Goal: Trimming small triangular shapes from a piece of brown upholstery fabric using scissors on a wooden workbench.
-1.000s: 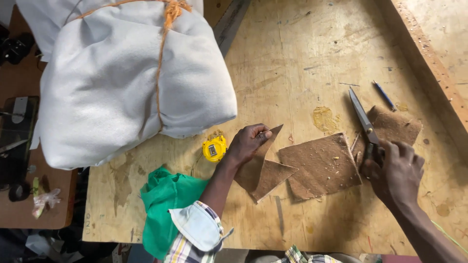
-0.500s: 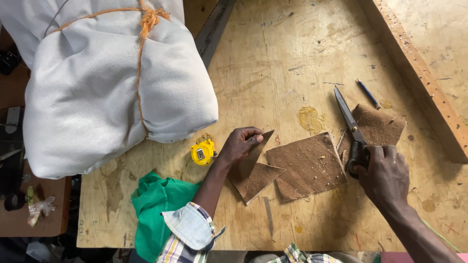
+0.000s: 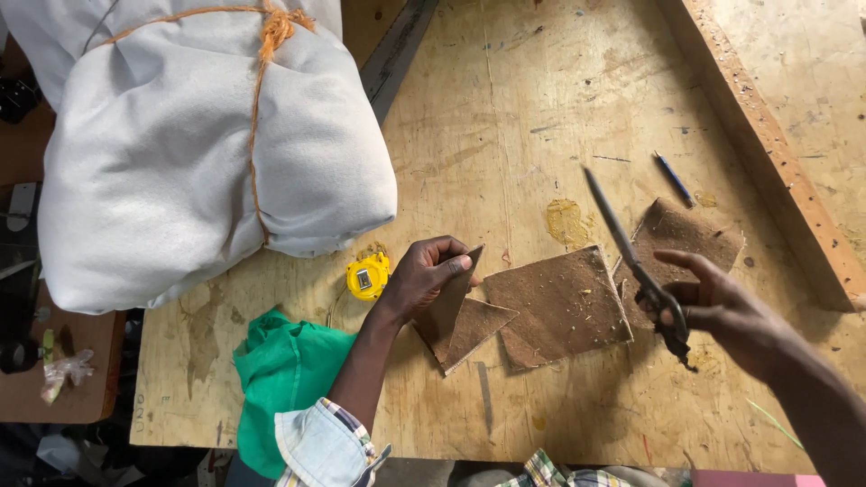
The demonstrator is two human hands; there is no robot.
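Scissors point(image 3: 636, 266) hang in the right hand point(image 3: 731, 311), lifted off the plywood surface point(image 3: 505, 117), blades shut and pointing away up the board, the fingers threaded through the handles and clasped around them. Just left of the scissors lies a squarish brown sheet point(image 3: 559, 307) of rough, fibrous board, flat and untouched. Left of that sheet, the left hand point(image 3: 424, 275) pinches a folded triangular brown piece point(image 3: 456, 316), thumb and fingers clamped on its raised upper edge while the lower point rests on the surface. Beyond the scissors, on their far right side, sits another ragged brown piece point(image 3: 681, 230), and past that a blue pen point(image 3: 674, 179).

Judging by the loose shapes, some cutting looks done: at least three separate pieces lie about. The blades touch nothing just now, so whatever trimming is left on the triangular piece has not started.

A yellow tape measure point(image 3: 368, 275) sits left of the triangle, beside a large white bundle point(image 3: 198, 153) tied with orange cord. A green cloth point(image 3: 284, 374) hangs at the near edge.
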